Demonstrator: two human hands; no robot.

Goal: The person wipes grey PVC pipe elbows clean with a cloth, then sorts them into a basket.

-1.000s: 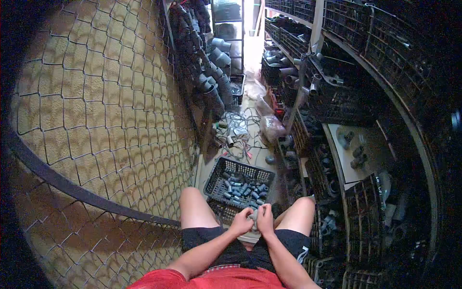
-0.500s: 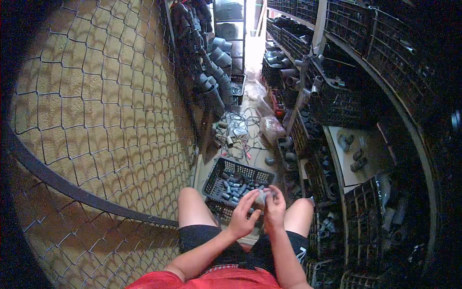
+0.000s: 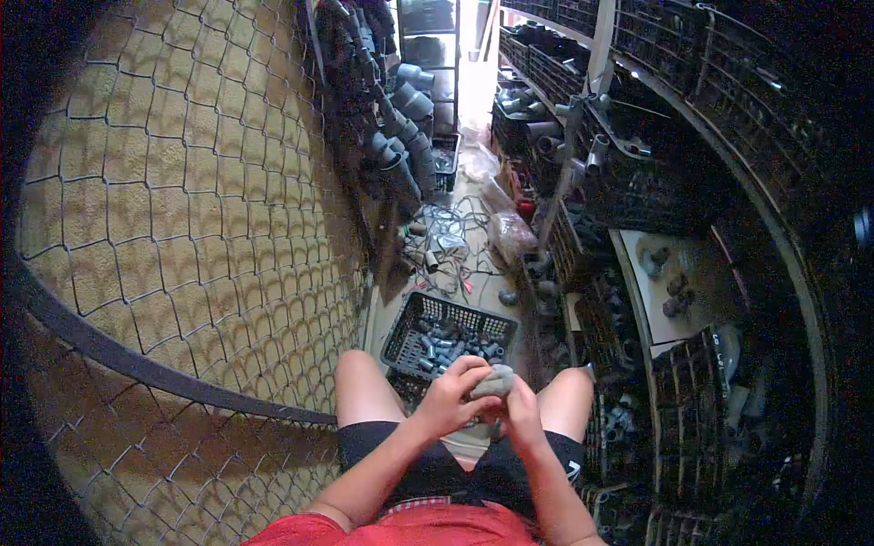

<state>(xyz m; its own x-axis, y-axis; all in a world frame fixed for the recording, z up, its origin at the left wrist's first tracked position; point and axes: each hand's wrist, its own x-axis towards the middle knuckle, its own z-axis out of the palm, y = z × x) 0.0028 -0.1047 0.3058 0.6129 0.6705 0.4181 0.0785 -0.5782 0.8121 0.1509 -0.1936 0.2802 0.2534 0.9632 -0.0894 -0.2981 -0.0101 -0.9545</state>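
Above the near edge of a black plastic crate (image 3: 393, 343), both my hands are around a grey, rounded piece (image 3: 494, 383). Whether it is a pipe fitting or a bunched rag I cannot make out. My left hand (image 3: 448, 399) grips it from the left, fingers curled over the top and thumb underneath. From the right, my right hand (image 3: 522, 415) closes on it, its fingers partly hidden. Inside the crate lie many small grey pipe fittings (image 3: 443, 346), mostly short couplings.
Wire mesh (image 3: 191, 200) runs along my left. Shelves with black crates (image 3: 683, 400) full of fittings line the right. Large grey pipe fittings (image 3: 414, 100) are stacked at the back left. Cords (image 3: 446, 241), plastic bags (image 3: 512, 232) and a loose fitting (image 3: 508, 298) lie on the aisle floor.
The grey piece has come slightly lower and turned in my hands, and more of it shows. My left fingers have curled more tightly around it, and my right hand has lowered.
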